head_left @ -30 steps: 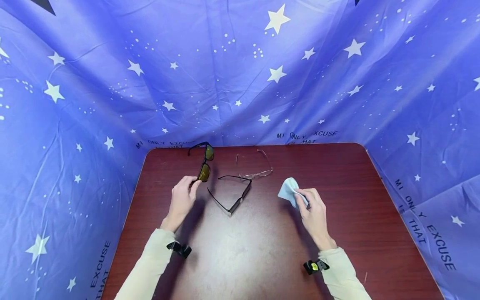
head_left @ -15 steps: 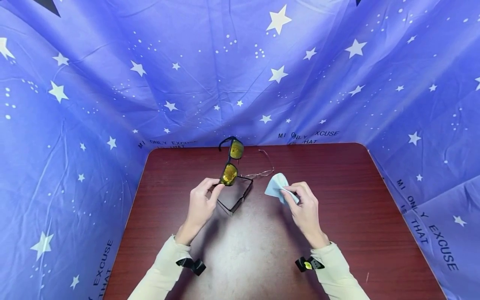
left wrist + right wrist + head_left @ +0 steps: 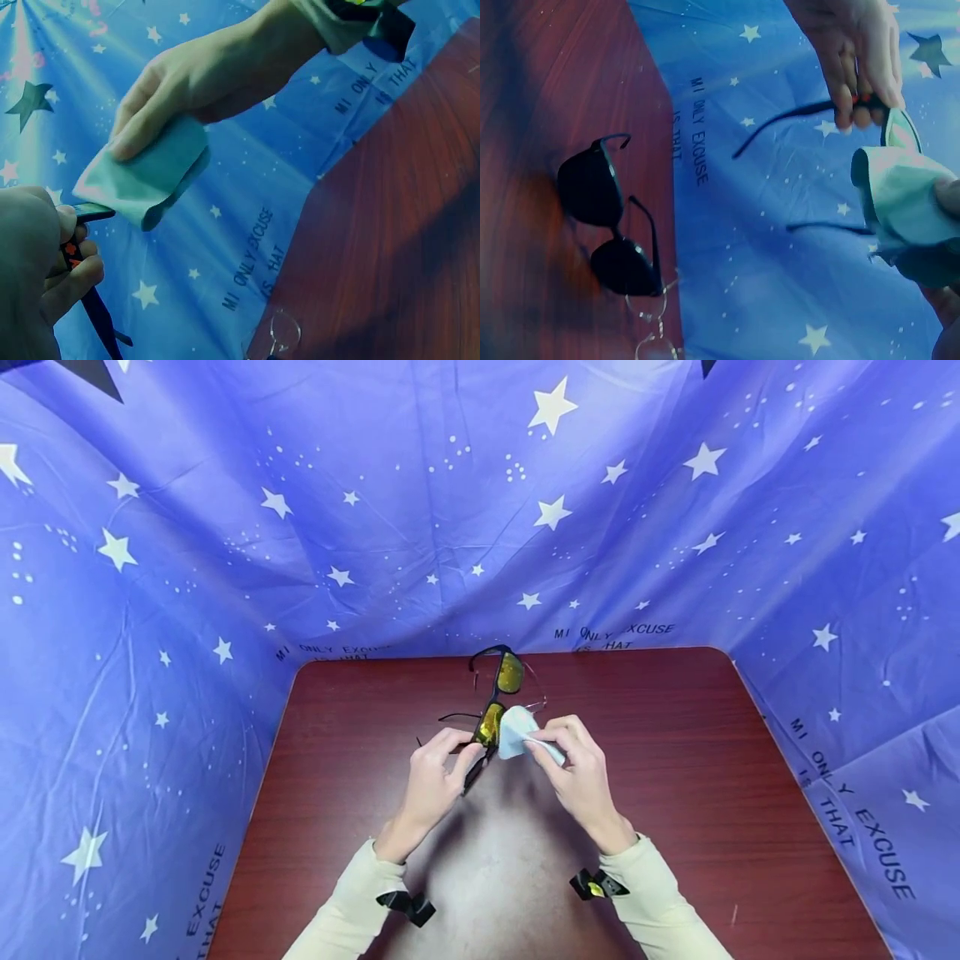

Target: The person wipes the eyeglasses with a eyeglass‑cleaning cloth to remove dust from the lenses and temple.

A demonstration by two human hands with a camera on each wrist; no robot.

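Observation:
My left hand (image 3: pixel 427 785) pinches sunglasses with yellow mirrored lenses (image 3: pixel 511 675) at one end of the frame, by the hinge. They are held up over the table with their black temples unfolded. In the right wrist view, fingers of the left hand (image 3: pixel 866 67) grip the temple near its orange-red marking. My right hand (image 3: pixel 581 772) holds a folded light-blue cloth (image 3: pixel 516 732) between thumb and fingers. The cloth (image 3: pixel 146 176) is right beside the nearer lens and overlaps its edge in the head view; whether it touches the lens I cannot tell.
Dark sunglasses (image 3: pixel 592 187) lie on the reddish-brown table (image 3: pixel 675 760) beneath the hands, partly hidden in the head view. Behind them are thin-framed clear eyeglasses (image 3: pixel 656 309). A blue curtain with stars (image 3: pixel 405 527) stands along the table's back and sides.
My left hand has carried the yellow-lensed sunglasses to the right, over the dark pair. The right hand has moved left with the cloth, closing the gap between cloth and lens.

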